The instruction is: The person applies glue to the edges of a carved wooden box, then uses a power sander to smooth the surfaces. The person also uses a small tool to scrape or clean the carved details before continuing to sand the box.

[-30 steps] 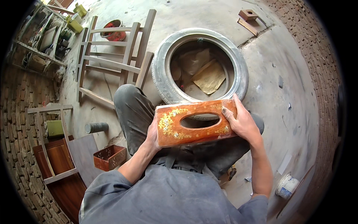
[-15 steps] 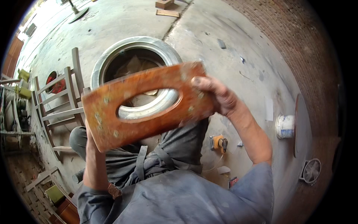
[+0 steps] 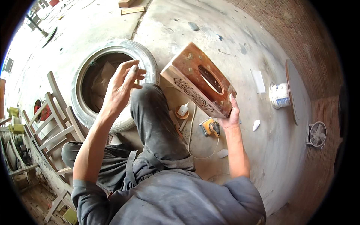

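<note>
My right hand (image 3: 231, 117) grips the lower right end of a wooden tissue box (image 3: 190, 69), its thumb along the edge. The box is held tilted in the air, reddish brown on top with pale patches and an oval slot; its long side is paler and has a carved floral panel. My left hand (image 3: 120, 85) holds nothing; its fingers are loosely bent and apart. It hovers over the right part of a dusty tyre (image 3: 150, 65) lying flat, with crumpled material inside. Under the box, on the floor, sits a yellow-and-black power sander (image 3: 210, 127) with a pale cord.
A small white bottle (image 3: 183, 109) stands in a round orange dish beside my raised knee. Left of the tyre leans a bare wooden chair frame (image 3: 56, 131). A white bucket (image 3: 279, 95), a round-edged board (image 3: 294, 92) and a fan (image 3: 317, 134) are at right. Wood pieces (image 3: 132, 10) lie far off.
My left hand has let go of the tissue box and come up over the tyre. The box, in my right hand, has moved right and turned, so its carved side shows.
</note>
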`<state>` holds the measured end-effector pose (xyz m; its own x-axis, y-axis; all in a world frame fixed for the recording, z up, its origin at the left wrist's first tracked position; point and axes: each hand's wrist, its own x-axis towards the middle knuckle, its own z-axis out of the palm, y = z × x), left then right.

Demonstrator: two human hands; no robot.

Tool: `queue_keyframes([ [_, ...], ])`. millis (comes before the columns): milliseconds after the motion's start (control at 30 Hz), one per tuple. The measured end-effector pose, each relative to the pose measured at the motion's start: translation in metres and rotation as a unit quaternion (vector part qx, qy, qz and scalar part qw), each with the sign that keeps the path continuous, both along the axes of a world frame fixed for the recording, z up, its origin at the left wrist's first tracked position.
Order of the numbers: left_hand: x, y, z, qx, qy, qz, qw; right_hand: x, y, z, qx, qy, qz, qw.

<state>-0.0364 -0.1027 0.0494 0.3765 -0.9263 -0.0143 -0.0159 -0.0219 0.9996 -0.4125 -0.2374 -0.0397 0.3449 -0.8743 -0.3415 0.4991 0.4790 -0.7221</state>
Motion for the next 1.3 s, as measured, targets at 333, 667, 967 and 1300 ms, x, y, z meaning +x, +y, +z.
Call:
queue_keyframes([
  [333, 0.014, 0.094, -0.052, 0.048, -0.064, 0.091, 0.993, -0.109, 0.066, -0.12, 0.172, 0.09, -0.179, 0.965],
  [667, 0.036, 0.189, -0.112, 0.119, -0.128, 0.146, 0.974, -0.209, 0.198, -0.138, 0.292, 0.189, -0.164, 0.923],
  [967, 0.022, 0.193, -0.129, 0.13, -0.11, 0.075, 0.982, -0.26, 0.3, -0.169, 0.329, 0.182, -0.154, 0.914],
  [1300, 0.023, 0.204, -0.15, 0.213, -0.14, 0.027, 0.967, -0.29, 0.349, -0.193, 0.346, 0.212, -0.091, 0.909],
])
